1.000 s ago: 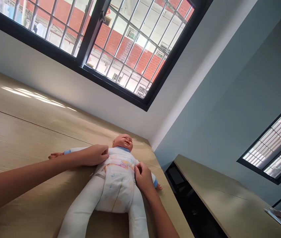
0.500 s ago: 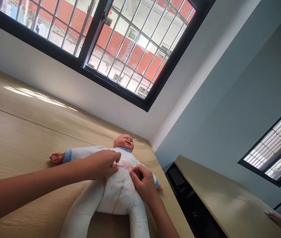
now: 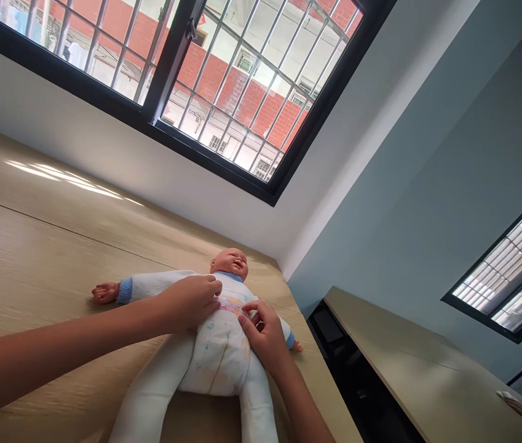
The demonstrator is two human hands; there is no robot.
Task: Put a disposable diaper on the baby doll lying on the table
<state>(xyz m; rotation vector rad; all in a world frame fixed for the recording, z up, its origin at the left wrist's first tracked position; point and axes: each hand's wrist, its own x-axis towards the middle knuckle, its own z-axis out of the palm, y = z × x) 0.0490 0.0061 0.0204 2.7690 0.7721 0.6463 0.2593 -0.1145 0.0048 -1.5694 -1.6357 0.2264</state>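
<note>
A baby doll (image 3: 230, 263) lies on its back on a wooden table, dressed in a white suit with blue collar and cuffs. Around its hips, over the suit, is a white diaper (image 3: 218, 360) with a coloured print along the waist. My left hand (image 3: 191, 303) has its fingers curled in at the diaper's left waist edge, thumb low against the front. At the right waist edge, my right hand (image 3: 265, 335) holds the diaper between bent fingers and thumb. The parts of the diaper under both hands are hidden.
The table (image 3: 34, 246) runs along the wall below a barred window (image 3: 242, 92). To the right, past the table's edge, a dark gap separates it from another wooden table (image 3: 408, 363). Another person's hand (image 3: 516, 403) rests there at the far right.
My right hand has shifted slightly up and left at the waist, its fingers a little raised. My left hand has lifted slightly. The doll lies as before.
</note>
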